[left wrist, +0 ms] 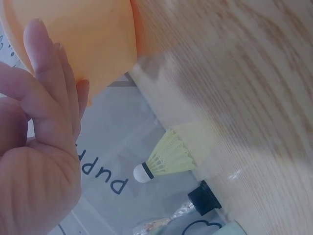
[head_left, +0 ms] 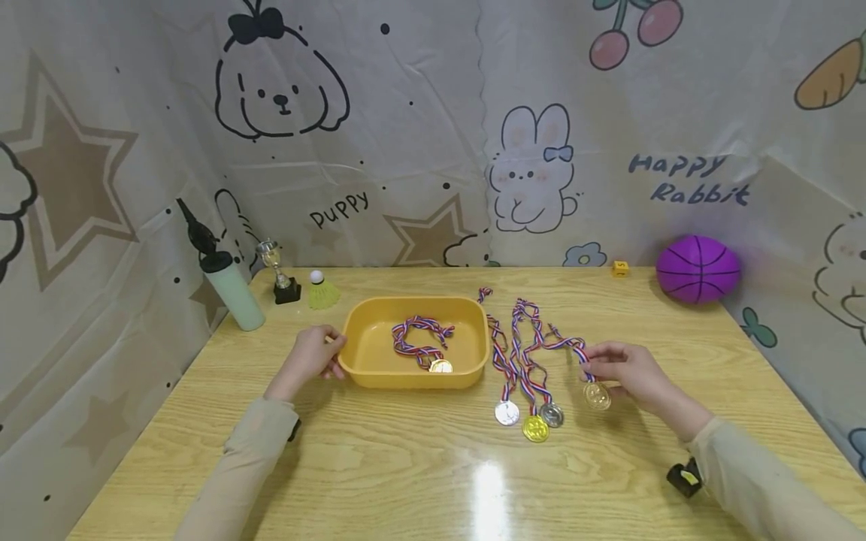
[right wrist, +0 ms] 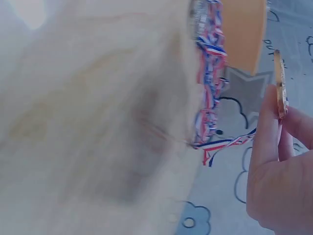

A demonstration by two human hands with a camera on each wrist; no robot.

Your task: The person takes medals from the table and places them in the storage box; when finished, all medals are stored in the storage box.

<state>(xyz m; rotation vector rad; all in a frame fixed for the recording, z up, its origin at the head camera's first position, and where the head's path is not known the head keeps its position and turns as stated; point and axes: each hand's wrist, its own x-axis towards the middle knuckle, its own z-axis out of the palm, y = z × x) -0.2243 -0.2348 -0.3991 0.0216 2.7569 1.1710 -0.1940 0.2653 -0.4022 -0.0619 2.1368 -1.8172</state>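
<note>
the right hand [head_left: 625, 368] pinches a gold medal [head_left: 598, 397] at its ribbon [head_left: 579, 344], right of the tub [head_left: 416, 382]; the left hand [head_left: 313, 355] touches the tub's end, its grip unclear. picking up seems the step; the next move calls for drawing this strand clear of the other ribbons [head_left: 516, 353].

Over my remote feed I count five medals [head_left: 535, 429], one yellow tray [head_left: 413, 382], two hands [head_left: 629, 372], one shuttlecock [head_left: 323, 293], one trophy [head_left: 287, 291], one bottle [head_left: 234, 297], one purple ball [head_left: 698, 270] and one yellow cube [head_left: 619, 269].
</note>
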